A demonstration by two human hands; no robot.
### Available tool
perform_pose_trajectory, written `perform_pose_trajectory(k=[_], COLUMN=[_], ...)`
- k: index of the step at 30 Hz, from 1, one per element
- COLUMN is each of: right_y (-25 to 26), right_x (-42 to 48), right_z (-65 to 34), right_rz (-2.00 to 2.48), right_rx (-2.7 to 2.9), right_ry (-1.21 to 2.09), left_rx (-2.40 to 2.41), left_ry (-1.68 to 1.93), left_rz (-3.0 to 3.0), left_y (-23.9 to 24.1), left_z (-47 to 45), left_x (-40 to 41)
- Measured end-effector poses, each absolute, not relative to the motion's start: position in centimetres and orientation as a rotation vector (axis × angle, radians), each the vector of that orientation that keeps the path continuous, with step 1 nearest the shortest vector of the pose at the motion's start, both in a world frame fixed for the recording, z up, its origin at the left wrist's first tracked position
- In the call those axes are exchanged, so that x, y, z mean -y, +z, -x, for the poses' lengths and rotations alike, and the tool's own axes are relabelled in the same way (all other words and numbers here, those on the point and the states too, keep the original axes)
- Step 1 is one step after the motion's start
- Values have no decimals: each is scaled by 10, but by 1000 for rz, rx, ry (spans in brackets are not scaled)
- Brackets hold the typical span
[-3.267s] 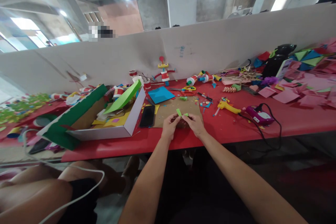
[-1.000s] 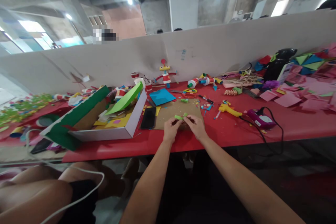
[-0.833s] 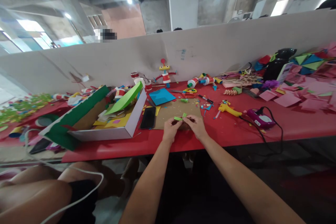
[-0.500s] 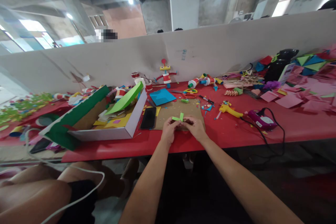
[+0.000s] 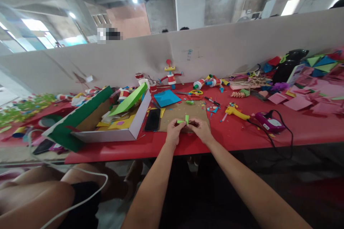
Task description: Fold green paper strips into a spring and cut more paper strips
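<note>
Folded green paper strips form an L between my fingertips, one leg upright and the other lying toward the left. My left hand pinches the strips from the left side. From the right, my right hand closes its thumb and fingers on them near the corner. Both hands rest above the front of a brown cardboard sheet. Just beyond them on the cardboard lies a small green folded-paper spring. To the left is a black phone.
A green and white box with paper pieces stands left. Blue paper, scissors and a pen lie behind the cardboard. Right are a yellow glue gun and its cord. A paper robot figure stands at the back. Someone's legs are left.
The green strips have turned slightly in my fingers, and the upright leg now stands straighter. Both hands stay close together in nearly the same place.
</note>
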State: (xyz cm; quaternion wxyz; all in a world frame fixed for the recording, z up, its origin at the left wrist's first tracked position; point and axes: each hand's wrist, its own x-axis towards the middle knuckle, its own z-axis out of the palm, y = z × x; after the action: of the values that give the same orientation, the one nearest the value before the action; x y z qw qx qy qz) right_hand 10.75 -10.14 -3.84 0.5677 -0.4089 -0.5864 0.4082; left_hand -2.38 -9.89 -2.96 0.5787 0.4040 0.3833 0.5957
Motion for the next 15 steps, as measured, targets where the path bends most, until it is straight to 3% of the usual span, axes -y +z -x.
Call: perform_pose_trajectory(k=[15], right_y=[-35], right_x=[103], right_z=[-106], right_rz=[956], right_rx=[1322], right_ry=[1054], left_rx=[-891], left_ry=[1400], left_rz=[-1016], left_y=[-26], left_z=[22], left_x=[103])
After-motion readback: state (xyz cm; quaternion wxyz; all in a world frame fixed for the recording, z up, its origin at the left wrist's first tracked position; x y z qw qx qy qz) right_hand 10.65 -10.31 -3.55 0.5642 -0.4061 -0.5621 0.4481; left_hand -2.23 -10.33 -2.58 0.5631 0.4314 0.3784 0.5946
